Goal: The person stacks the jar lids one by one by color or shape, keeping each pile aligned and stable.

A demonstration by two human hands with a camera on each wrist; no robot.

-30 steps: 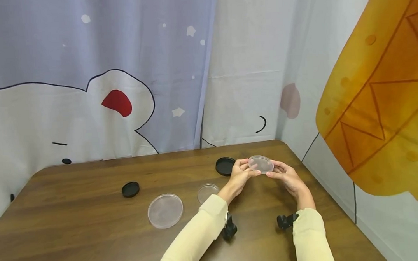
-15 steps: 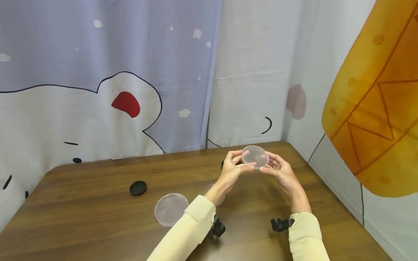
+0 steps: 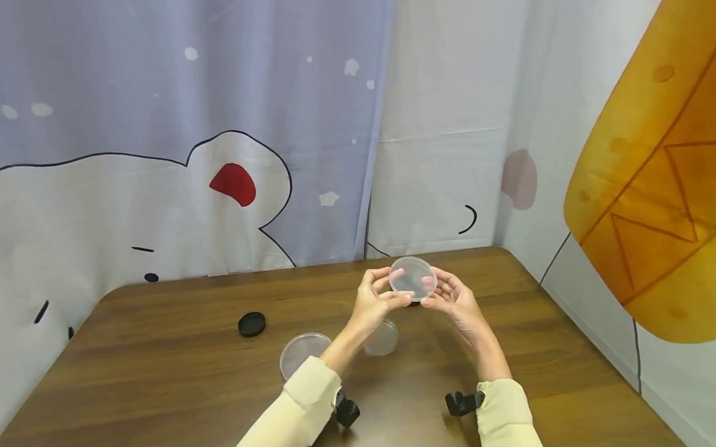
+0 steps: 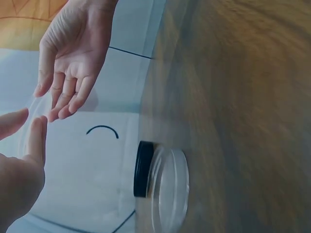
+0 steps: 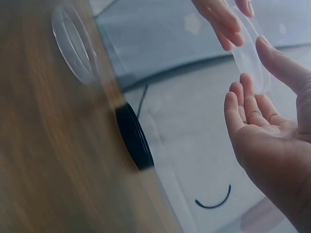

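Note:
Raised over the table, a clear round petri dish (image 3: 413, 279) is held tilted between two hands. My left hand (image 3: 370, 306) pinches its left edge with thumb and fingers, and my right hand (image 3: 460, 309) pinches the right edge the same way. The dish shows edge-on in the right wrist view, where the thin clear disc (image 5: 251, 60) spans both sets of fingertips. Below and behind it on the table is a black round shallow dish (image 5: 134, 138), mostly hidden in the head view. A smaller clear dish (image 3: 382, 340) lies on the wood between the forearms.
A larger clear dish (image 3: 300, 353) lies left of the left forearm, partly covered by the sleeve. Farther left sits a small black round dish (image 3: 252, 324). The wooden table (image 3: 179, 384) ends at a printed curtain (image 3: 305, 119) behind and to the right.
Both hands have lifted the petri dish off toward the left and tilted its face toward the head camera. The head view has shifted slightly left. The black dish behind is now mostly hidden.

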